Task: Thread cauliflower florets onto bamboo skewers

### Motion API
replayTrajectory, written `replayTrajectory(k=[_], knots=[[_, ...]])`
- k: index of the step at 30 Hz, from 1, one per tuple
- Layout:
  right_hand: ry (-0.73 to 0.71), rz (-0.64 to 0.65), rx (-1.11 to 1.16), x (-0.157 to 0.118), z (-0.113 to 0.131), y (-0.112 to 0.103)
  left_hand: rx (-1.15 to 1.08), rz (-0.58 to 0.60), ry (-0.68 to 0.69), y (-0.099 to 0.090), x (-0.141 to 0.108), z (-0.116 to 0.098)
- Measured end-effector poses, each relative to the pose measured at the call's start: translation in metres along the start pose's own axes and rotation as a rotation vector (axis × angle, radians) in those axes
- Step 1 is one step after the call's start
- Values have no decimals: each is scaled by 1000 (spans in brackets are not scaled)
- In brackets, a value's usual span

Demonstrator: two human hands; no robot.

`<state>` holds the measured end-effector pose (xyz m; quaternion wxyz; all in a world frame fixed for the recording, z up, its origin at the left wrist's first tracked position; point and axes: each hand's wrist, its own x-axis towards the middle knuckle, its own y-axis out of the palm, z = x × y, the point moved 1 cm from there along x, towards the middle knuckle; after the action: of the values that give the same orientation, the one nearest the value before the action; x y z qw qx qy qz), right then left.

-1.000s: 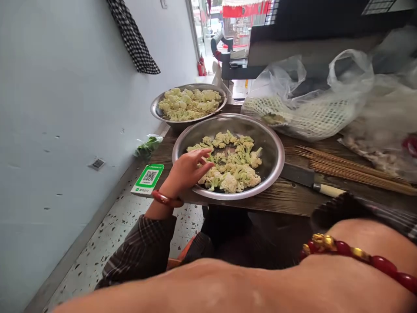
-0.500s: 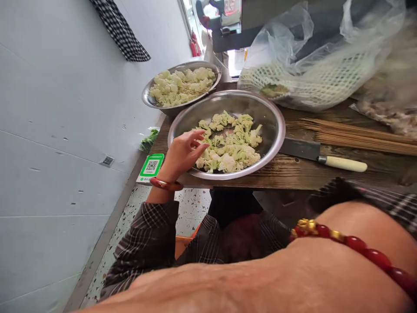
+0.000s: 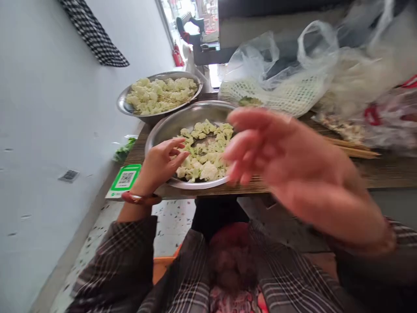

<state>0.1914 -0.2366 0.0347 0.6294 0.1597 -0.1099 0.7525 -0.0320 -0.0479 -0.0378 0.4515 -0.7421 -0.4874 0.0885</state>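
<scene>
A wide steel bowl (image 3: 159, 135) holds cauliflower florets (image 3: 208, 170), spread in a ring around its bottom. My left hand (image 3: 161, 163) hovers at the bowl's left rim, fingers loosely apart and nothing in them. In front of the bowl's right side, close to the camera, my right hand (image 3: 293, 165) is raised and blurred by motion. Its fingers are apart, slightly bent, with nothing seen between them. It covers the right part of the bowl and the place of the knife.
Behind stands a second steel bowl (image 3: 125, 106) heaped with cauliflower (image 3: 159, 93) and thin sticks. Clear plastic bags (image 3: 280, 82) lie at the back right, beside bamboo skewers (image 3: 355, 150). A green QR card (image 3: 125, 179) sits at the table's left corner, near the wall (image 3: 42, 130).
My right hand has swung away from right before the camera to near the bowl's right side. The left hand keeps its place at the bowl's left rim. The view has shifted right.
</scene>
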Motion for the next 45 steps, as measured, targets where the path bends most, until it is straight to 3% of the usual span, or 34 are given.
replayTrajectory(k=[2,5,8,9,11,13,15,22,30,35,41,45], knots=[[-77,-417,-30,4,-14,-53,52,2,17,-1,2,0],[-18,-764,-213,0,-50,-143,111,25,7,-2,4,2],[6,-962,-394,-9,-84,-212,117,31,17,-3,5,6],[41,-981,-494,-10,-92,-226,116,32,16,-3,5,7],[163,-887,-777,-7,-106,-242,109,37,6,-3,5,9],[303,-708,-1092,1,-117,-246,103,46,-10,-4,5,10],[378,-580,-1256,11,-125,-245,107,57,-23,-4,5,11],[504,-293,-1505,39,-149,-242,112,79,-21,-5,4,8],[596,-43,-1792,45,-163,-231,64,64,14,-2,-3,5],[586,14,-1882,44,-169,-229,70,35,51,-3,-5,2],[510,-29,-1911,49,-168,-218,70,25,52,-3,-7,0],[329,-199,-1857,66,-155,-206,61,31,24,-3,-8,1]])
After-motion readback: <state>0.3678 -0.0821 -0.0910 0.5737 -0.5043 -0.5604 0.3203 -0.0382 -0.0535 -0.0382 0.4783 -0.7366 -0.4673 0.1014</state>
